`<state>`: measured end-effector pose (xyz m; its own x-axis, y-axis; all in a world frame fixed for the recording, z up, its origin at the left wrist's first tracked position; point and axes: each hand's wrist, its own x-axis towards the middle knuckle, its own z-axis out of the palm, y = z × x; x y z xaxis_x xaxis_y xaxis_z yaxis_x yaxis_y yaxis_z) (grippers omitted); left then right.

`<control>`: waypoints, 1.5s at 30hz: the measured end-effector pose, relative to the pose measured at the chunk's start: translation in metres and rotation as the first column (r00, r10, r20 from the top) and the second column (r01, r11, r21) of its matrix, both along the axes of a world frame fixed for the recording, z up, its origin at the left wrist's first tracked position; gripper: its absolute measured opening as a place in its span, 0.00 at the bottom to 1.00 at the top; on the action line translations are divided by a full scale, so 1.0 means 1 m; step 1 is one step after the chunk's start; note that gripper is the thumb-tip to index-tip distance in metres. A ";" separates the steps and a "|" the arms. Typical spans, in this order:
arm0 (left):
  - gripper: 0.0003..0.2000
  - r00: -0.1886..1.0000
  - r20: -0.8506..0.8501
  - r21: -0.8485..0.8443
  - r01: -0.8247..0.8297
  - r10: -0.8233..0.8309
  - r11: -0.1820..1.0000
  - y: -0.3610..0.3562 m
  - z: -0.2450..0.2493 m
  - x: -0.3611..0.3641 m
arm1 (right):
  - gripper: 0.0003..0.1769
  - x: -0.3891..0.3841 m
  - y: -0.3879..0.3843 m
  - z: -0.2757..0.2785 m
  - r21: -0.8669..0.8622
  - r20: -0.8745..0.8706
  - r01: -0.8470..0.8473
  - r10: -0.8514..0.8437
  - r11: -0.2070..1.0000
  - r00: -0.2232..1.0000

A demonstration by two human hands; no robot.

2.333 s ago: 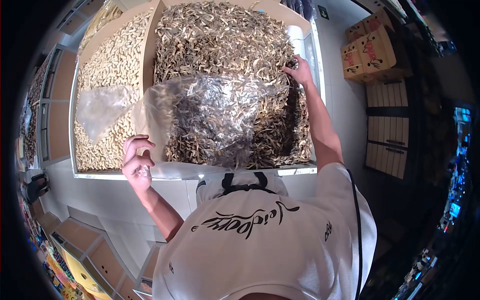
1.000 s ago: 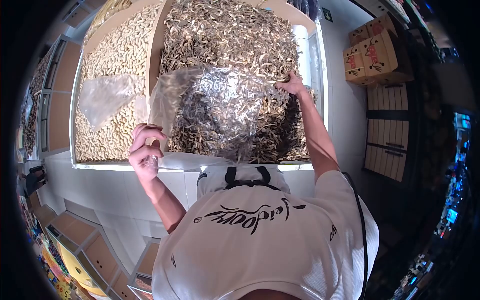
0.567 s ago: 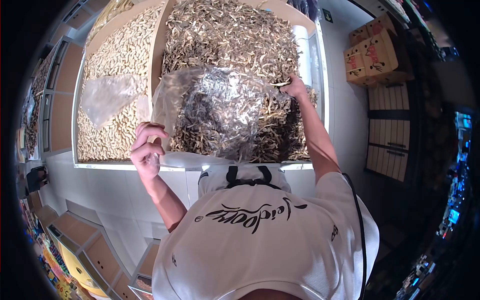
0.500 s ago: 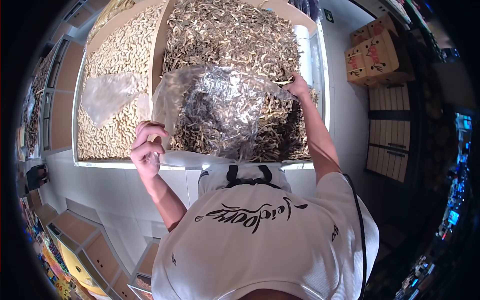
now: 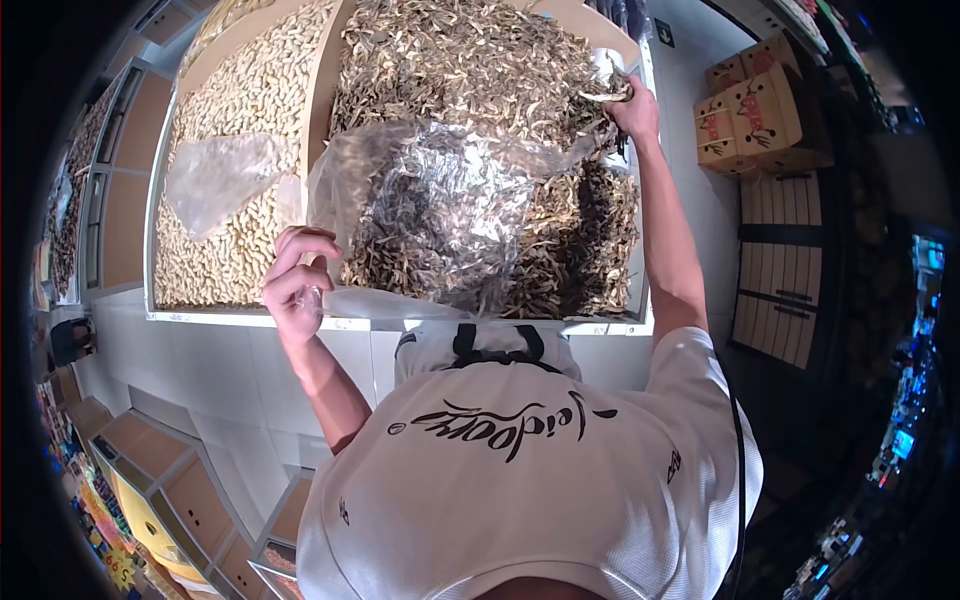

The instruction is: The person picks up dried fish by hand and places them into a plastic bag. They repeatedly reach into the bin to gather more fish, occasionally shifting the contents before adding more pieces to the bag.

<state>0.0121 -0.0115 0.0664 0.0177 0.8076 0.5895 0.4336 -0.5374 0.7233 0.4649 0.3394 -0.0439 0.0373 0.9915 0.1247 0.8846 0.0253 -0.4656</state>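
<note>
Pinching a clump (image 5: 606,112) of dried strips (image 5: 470,60) between the thumb and fingers of my right hand (image 5: 637,110), I have it raised at the right side of the bin (image 5: 590,327), beside the white roll (image 5: 607,66). My left hand (image 5: 297,285) is at the front rim, its fingers curled and the clear bag (image 5: 450,205) gathered in their grip, with the rest of the bag spread over the strips toward my right hand. Across the divider (image 5: 319,95) lie the peanuts (image 5: 250,90), a loose plastic piece (image 5: 222,182) resting on them.
</note>
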 end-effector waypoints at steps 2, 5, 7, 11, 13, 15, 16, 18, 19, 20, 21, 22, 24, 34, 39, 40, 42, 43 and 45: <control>0.11 1.000 0.000 0.012 -0.002 0.002 1.000 0.000 -0.001 -0.001 | 0.36 -0.008 0.009 0.013 0.035 0.019 -0.028 0.027 0.999 0.999; 0.12 1.000 0.000 0.003 -0.008 0.008 1.000 -0.002 -0.002 -0.002 | 0.39 -0.023 0.020 0.040 0.072 0.046 -0.102 0.099 0.992 0.994; 0.11 1.000 -0.009 0.006 0.000 0.000 1.000 -0.001 0.000 -0.001 | 0.39 -0.039 0.018 0.066 0.139 -0.010 -0.146 0.149 0.979 0.989; 0.11 0.998 -0.038 -0.010 -0.053 0.052 0.999 -0.002 -0.001 -0.002 | 0.37 -0.064 0.020 0.092 0.127 -0.077 -0.156 0.166 0.980 0.983; 0.10 0.998 -0.030 -0.005 -0.049 0.048 0.999 -0.002 0.001 -0.003 | 0.39 -0.079 0.016 0.089 0.127 -0.138 -0.218 0.235 0.968 0.962; 0.08 0.995 -0.025 -0.053 -0.100 0.099 0.994 -0.007 0.002 -0.002 | 0.38 -0.100 -0.001 0.076 0.042 -0.253 -0.297 0.298 0.954 0.920; 0.08 0.992 -0.012 -0.081 -0.129 0.129 0.988 -0.009 0.001 -0.002 | 0.38 -0.116 -0.021 0.077 0.011 -0.267 -0.308 0.299 0.951 0.916; 0.05 0.991 0.028 -0.085 -0.127 0.130 0.988 -0.010 0.001 -0.002 | 0.40 -0.147 -0.059 0.052 0.118 -0.262 -0.341 0.360 0.933 0.895; 0.05 0.990 0.044 -0.094 -0.133 0.137 0.987 -0.011 0.000 -0.001 | 0.41 -0.171 -0.095 0.073 -0.321 -0.478 -0.329 0.147 0.888 0.866; 0.05 0.987 0.061 -0.098 -0.140 0.146 0.985 -0.011 0.000 0.000 | 0.38 -0.199 -0.129 0.081 -0.202 -0.336 -0.331 0.253 0.922 0.907; 0.05 0.987 0.062 -0.098 -0.140 0.147 0.985 -0.010 0.000 -0.001 | 0.38 -0.213 -0.147 0.069 -0.374 -0.594 -0.435 0.148 0.819 0.790; 0.06 0.987 0.062 -0.099 -0.142 0.149 0.985 -0.011 0.000 -0.002 | 0.38 -0.234 -0.179 0.056 -0.180 -0.437 -0.383 0.275 0.906 0.856; 0.07 0.987 0.052 -0.094 -0.147 0.152 0.985 -0.013 0.000 -0.005 | 0.41 -0.266 -0.209 0.018 -0.286 -0.614 -0.570 0.310 0.770 0.726; 0.14 0.986 0.036 -0.076 -0.160 0.163 0.984 -0.019 -0.001 -0.013 | 0.21 -0.281 -0.212 -0.024 -0.335 -0.610 -0.600 0.318 0.727 0.726; 0.11 0.988 0.065 -0.035 -0.139 0.141 0.990 -0.012 -0.006 -0.012 | 0.20 -0.268 -0.218 -0.004 -0.226 -0.576 -0.597 0.388 0.770 0.719; 0.11 0.988 0.054 -0.026 -0.143 0.144 0.989 -0.010 -0.006 -0.011 | 0.19 -0.271 -0.223 -0.003 -0.414 -0.644 -0.641 0.290 0.646 0.708; 0.09 0.989 0.041 -0.009 -0.138 0.139 0.990 -0.008 -0.005 -0.011 | 0.21 -0.278 -0.243 0.005 -0.253 -0.591 -0.820 0.590 0.513 0.551; 0.09 0.991 0.039 0.000 -0.130 0.130 0.991 -0.007 -0.005 -0.011 | 0.23 -0.282 -0.253 -0.010 -0.063 -0.559 -0.915 0.745 0.400 0.364; 0.08 0.994 0.038 0.022 -0.101 0.100 0.995 -0.007 -0.004 -0.012 | 0.29 -0.280 -0.270 -0.017 -0.054 -0.443 -0.962 0.857 0.266 0.262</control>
